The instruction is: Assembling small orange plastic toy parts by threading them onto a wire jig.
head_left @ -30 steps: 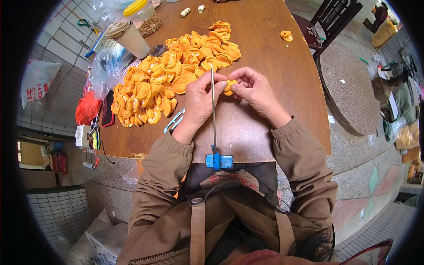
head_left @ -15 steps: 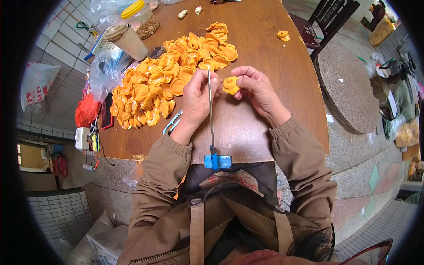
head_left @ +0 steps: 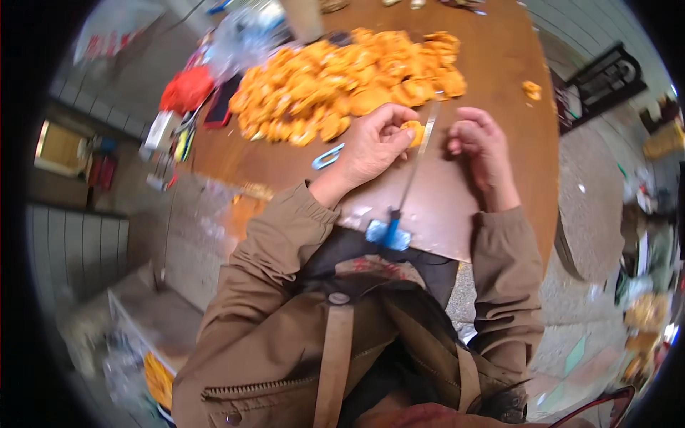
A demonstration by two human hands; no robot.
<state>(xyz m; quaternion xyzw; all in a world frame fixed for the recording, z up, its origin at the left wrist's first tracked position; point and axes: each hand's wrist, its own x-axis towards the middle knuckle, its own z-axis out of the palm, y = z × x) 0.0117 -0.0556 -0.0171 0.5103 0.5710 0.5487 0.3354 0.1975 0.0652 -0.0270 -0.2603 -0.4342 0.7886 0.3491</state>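
My left hand (head_left: 377, 145) pinches a small orange-yellow rosette, like a cloth flower (head_left: 414, 133), just left of an upright thin metal rod (head_left: 412, 175). The rod rises from a blue clamp (head_left: 389, 232) at the table's near edge. Right of the rod, my right hand (head_left: 484, 146) is raised with its fingers curled in toward the thumb. Whatever it may hold is too small or blurred to make out. Beyond both hands lies a broad heap of orange petal-like pieces (head_left: 335, 82).
A light blue clip-like tool (head_left: 328, 156) lies left of my left hand. A phone (head_left: 222, 102), a red bag (head_left: 187, 89) and a clear plastic bag (head_left: 242, 39) sit at the left. One orange piece (head_left: 531, 90) lies apart at the right of the brown table (head_left: 524, 153).
The rosette has passed from my right hand to my left. My right hand has drawn away to the right with fingers curled. The whole view has shifted and turned.
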